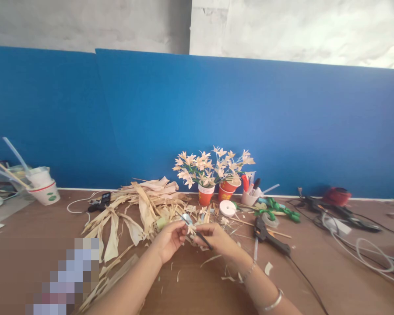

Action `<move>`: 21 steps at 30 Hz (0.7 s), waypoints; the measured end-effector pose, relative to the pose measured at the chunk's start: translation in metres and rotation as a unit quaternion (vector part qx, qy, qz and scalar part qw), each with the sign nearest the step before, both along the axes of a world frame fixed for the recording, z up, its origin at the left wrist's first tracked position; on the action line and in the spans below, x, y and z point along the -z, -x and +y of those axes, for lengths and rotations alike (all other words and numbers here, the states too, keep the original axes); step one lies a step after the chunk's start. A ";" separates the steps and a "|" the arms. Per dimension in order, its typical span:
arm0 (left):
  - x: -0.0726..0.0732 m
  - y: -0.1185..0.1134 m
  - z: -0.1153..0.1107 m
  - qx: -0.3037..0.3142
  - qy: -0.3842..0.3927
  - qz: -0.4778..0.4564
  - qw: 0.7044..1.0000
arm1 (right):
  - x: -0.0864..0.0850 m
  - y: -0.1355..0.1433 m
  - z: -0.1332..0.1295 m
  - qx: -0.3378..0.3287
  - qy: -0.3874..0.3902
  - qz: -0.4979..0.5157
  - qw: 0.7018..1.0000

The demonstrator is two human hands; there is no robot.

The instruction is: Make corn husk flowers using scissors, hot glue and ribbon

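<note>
My left hand [171, 239] is closed, its thumb and fingertips pinched on something too small to make out beside a small pale flower [191, 229]. My right hand [216, 238], with bracelets on the wrist, is wrapped round a dark-handled tool [203, 240] whose shiny end reaches up by the flower. Both hands are close together above the brown table [177, 291]. Dried husks [144, 205] lie in a heap just beyond and left of them. Behind the hands, pale flowers [202, 164] stand in red paper cups [205, 195].
A glue gun [271, 236] with a trailing cord lies right of my hands. Near it are a white roll [227, 208] and green material [276, 208]. White cables [364, 249] loop at far right. A paper cup [46, 192] stands at left, before the blue partition [144, 118].
</note>
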State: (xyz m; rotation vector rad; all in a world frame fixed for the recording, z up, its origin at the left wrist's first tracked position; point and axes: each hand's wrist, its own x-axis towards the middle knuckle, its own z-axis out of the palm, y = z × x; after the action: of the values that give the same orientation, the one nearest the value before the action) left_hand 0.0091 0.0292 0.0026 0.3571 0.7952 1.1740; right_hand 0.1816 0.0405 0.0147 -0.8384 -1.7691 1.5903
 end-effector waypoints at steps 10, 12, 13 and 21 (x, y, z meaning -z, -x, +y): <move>0.002 0.000 -0.001 0.006 -0.021 0.023 1.000 | 0.001 -0.004 0.002 0.008 0.017 -0.029 0.999; 0.004 0.000 -0.001 0.002 -0.044 0.033 0.998 | 0.002 -0.005 0.002 0.007 0.031 -0.029 0.999; 0.005 0.000 -0.001 -0.001 -0.056 0.036 0.998 | 0.003 -0.005 0.003 0.005 0.040 -0.026 0.999; -0.001 -0.004 -0.006 0.010 -0.073 -0.001 0.997 | 0.008 -0.003 0.003 -0.005 0.081 0.008 0.997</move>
State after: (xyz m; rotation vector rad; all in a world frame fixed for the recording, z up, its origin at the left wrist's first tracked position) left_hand 0.0130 0.0234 0.0040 0.4829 0.7039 1.2158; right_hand 0.1841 0.0432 0.0064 -0.8903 -1.6520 1.7592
